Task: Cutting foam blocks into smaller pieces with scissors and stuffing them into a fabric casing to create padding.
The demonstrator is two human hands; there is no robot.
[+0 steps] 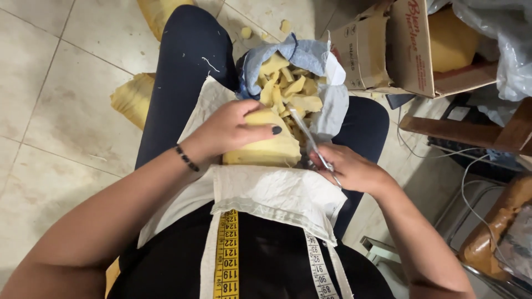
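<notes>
A seated person's left hand (235,130) grips one yellow foam block (266,148) on the lap, fingers wrapped over its top. The right hand (349,169) is closed around one pair of scissors (310,141), its blades at the block's right edge. Just beyond, one blue cloth (310,55) holds a pile of foam scraps (288,86). One cardboard box (410,50) stands at right. Two measuring tapes (227,254) hang down the person's front.

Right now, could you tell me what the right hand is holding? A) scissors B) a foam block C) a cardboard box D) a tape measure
A: the right hand grips scissors, blades pointing up beside the foam block that the left hand presses down.
</notes>
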